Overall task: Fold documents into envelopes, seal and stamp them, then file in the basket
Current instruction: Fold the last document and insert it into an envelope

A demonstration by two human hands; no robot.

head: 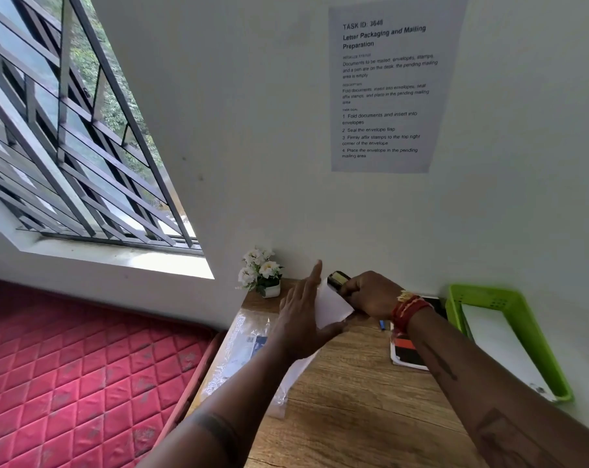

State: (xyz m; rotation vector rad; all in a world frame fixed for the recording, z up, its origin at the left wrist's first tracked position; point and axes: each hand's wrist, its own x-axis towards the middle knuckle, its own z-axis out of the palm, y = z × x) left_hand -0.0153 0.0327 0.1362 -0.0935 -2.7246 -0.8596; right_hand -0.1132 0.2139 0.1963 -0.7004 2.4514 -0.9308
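A white envelope (pixel 333 304) is held up above the wooden desk (pixel 360 400). My left hand (pixel 301 312) supports it from the left, fingers flat along its face and thumb under its lower edge. My right hand (pixel 370 295) grips a dark glue stick (pixel 338 278) and presses its tip against the envelope's upper edge. A green plastic basket (pixel 522 332) stands at the right against the wall, with white paper lying in it.
A clear plastic packet of envelopes (pixel 242 352) lies on the desk's left side. A small pot of white flowers (pixel 262 275) stands in the back corner. A booklet (pixel 407 352) and a blue pen (pixel 382 325) lie under my right wrist. A red mattress (pixel 83 366) is left of the desk.
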